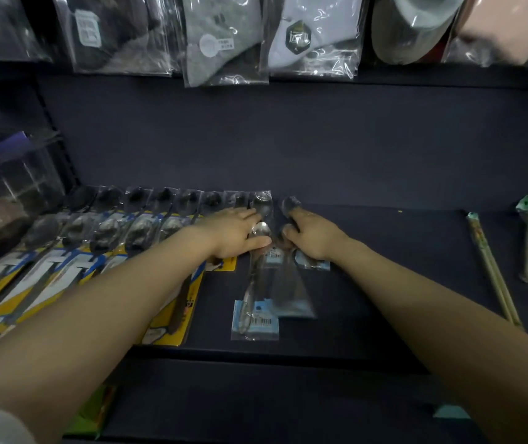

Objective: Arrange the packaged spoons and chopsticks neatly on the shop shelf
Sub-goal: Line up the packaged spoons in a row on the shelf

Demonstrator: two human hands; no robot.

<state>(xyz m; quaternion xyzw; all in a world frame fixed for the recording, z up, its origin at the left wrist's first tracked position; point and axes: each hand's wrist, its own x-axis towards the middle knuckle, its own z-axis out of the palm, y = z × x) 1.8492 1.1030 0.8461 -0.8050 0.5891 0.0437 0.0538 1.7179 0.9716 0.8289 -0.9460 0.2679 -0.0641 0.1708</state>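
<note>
Spoon packs [102, 238] lie left on shelf [368, 251], chopsticks [493, 270] right.

Package labels [271, 256] blurred, unreadable

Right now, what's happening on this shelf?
A person is lining up packaged spoons on a dark shop shelf. The left hand rests flat on the spoon packs at the right end of two overlapping rows of yellow-carded spoons. The right hand has its fingers curled on a clear-bagged spoon just right of those rows. Another clear-bagged spoon with a barcode label lies between the arms. The packaged chopsticks lie untouched at the right.
</note>
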